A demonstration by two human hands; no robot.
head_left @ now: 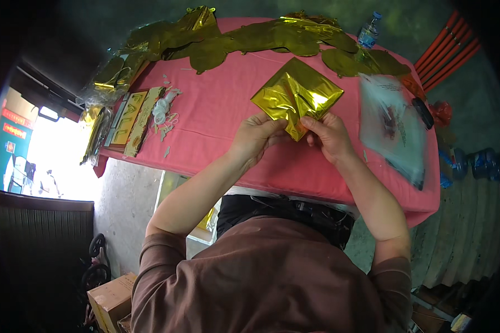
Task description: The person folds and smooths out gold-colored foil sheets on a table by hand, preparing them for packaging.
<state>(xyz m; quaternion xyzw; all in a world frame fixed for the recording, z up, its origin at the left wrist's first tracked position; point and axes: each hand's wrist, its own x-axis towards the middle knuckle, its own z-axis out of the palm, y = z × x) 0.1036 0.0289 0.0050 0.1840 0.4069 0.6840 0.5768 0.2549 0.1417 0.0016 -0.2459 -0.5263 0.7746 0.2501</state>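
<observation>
It looked like a makeshift party-decorating spot, perhaps semi-outdoors: a pink-clothed table (216, 111) strewn with gold foil balloons (250, 36) stood on bare concrete floor (125, 211) beside a bright open doorway (50, 161).

— What is blurring here?
— The clear plastic packet with printed paper (393, 125) is smearing, so its print is unreadable.
— And hiding?
— The hands' fingertips (311, 123) are covering the crinkled gold foil balloon's (297, 94) lower tip.

Brown short-sleeved shirt, sleeves ending above the elbows, dark trousers at the waist, bare forearms, left hand (254, 140) and right hand (329, 135) ungloved.
</observation>
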